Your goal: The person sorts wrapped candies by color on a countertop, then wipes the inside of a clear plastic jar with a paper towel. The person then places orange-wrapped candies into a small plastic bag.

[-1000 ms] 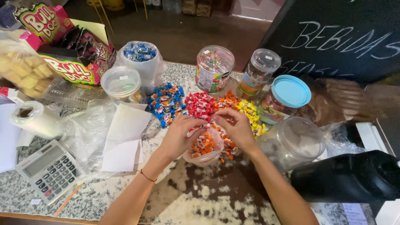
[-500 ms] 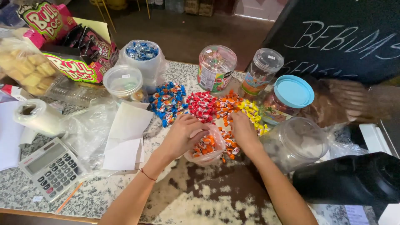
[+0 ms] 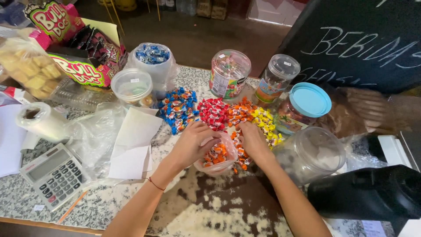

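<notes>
Orange-wrapped candies fill a small clear plastic bag point(image 3: 217, 156) that sits on the speckled stone counter point(image 3: 26, 206), near the middle of the scene, just on the near side of the sorted candy piles. Both forearms reach in from the near edge and meet at this bag. The left hand point(image 3: 190, 145) comes in from the near left, wrist bent slightly, fingers curled over the bag's left rim and pinching the plastic — it is grasping the bag and holding its mouth open. The right hand point(image 3: 253, 139) lies palm down at the bag's right side, on the orange candies point(image 3: 239, 115) spread there; its fingers are tucked under and forward, so whether they are closed on any candy cannot be told. A thin red cord circles the left wrist.

Just beyond the hands the piles run in a row: blue candies point(image 3: 177, 107) on the left, red candies point(image 3: 212, 112) next, then orange, then yellow candies point(image 3: 265, 123) on the right. Farther back stand clear jars — one with a colourful label point(image 3: 228, 73), a narrower one point(image 3: 276, 79), and one with a light blue lid point(image 3: 309, 100). An empty-looking jar point(image 3: 313, 153) lies close to the right forearm. To the left lie white paper sheets point(image 3: 133, 140), a roll of plastic bags point(image 3: 41, 120) and a calculator point(image 3: 55, 175).
</notes>
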